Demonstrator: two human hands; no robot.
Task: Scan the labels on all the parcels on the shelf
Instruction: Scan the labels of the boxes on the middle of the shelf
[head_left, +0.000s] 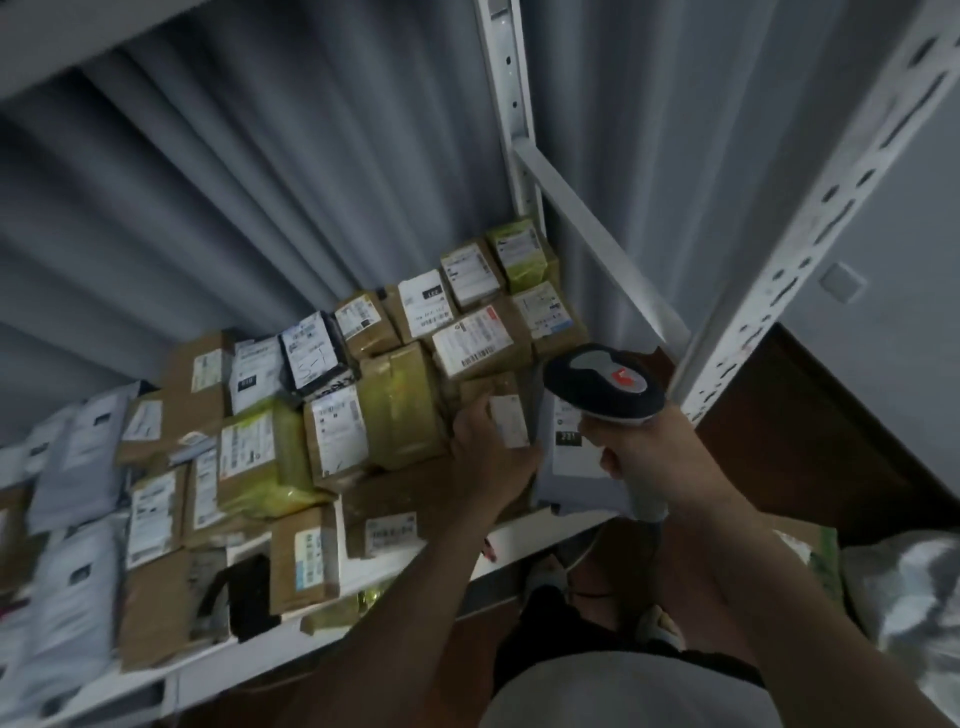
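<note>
Several cardboard parcels and grey mailer bags with white labels crowd the white metal shelf (415, 558). My right hand (641, 452) grips a handheld barcode scanner (605, 382), dark with a grey top and a red mark, held above the shelf's right end. Under it lies a grey mailer bag (571, 462) with a white label. My left hand (488, 452) rests on a small brown parcel (501, 410) whose white label faces up, just left of the scanner. A parcel wrapped in yellow tape (402, 400) sits beside that hand.
A perforated white upright (810, 218) rises at the right, with a thinner post (511, 98) and brace behind. A grey curtain (260, 182) hangs behind the shelf. Dark wooden furniture (810, 431) and a crumpled plastic bag (904, 597) stand to the right.
</note>
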